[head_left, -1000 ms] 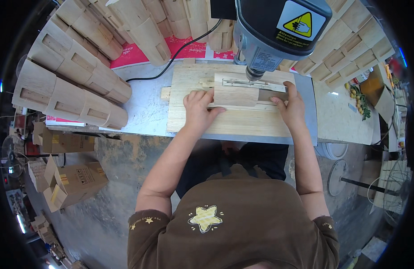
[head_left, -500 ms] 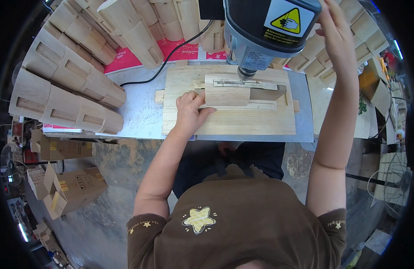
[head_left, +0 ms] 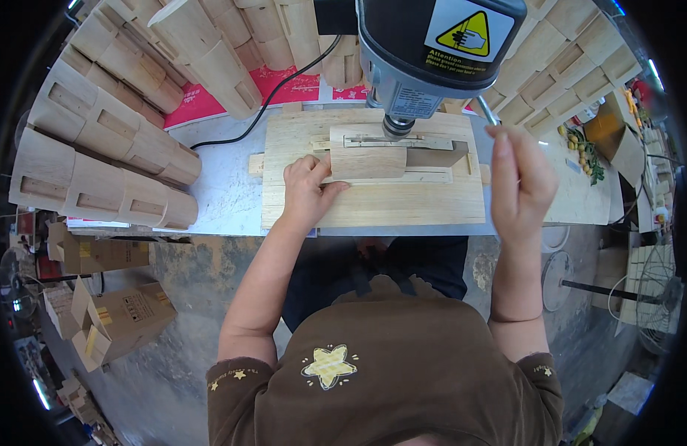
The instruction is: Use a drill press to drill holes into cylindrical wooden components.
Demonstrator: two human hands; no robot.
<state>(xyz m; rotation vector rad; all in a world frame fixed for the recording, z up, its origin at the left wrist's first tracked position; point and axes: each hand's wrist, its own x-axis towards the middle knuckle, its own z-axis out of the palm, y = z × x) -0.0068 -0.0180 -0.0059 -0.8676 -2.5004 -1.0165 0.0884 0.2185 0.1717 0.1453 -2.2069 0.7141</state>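
"Pale wood, head view: half-round wooden block [head_left: 368, 163] just right of the left hand [head_left: 306, 192], below the chuck [head_left: 397, 129] of a drill press [head_left: 432, 70]. Hands?"

"Left hand has its thumb spread wide of its fingers, bracing the block's left end! Right hand [head_left: 525, 182] is curled round the end of a metal lever [head_left: 489, 110]."

"So which step?"

"Lining up a drilling stroke, I'd judge. Next move calls for an even pull on that lever, left hand steady and clear of the chuck."

"Surface?"

"Flat wooden board [head_left: 373, 209] under block and left hand, on a pale benchtop [head_left: 228, 163]. Slotted wooden cylinders [head_left: 98, 182] crowd left of the left hand and beyond both; a black cable [head_left: 278, 91] curves beyond the left."

"Room?"

"Open cardboard carton [head_left: 131, 321] on stained floor [head_left: 202, 379], well left of the left hand; leafy sprig [head_left: 596, 174] right of the right."
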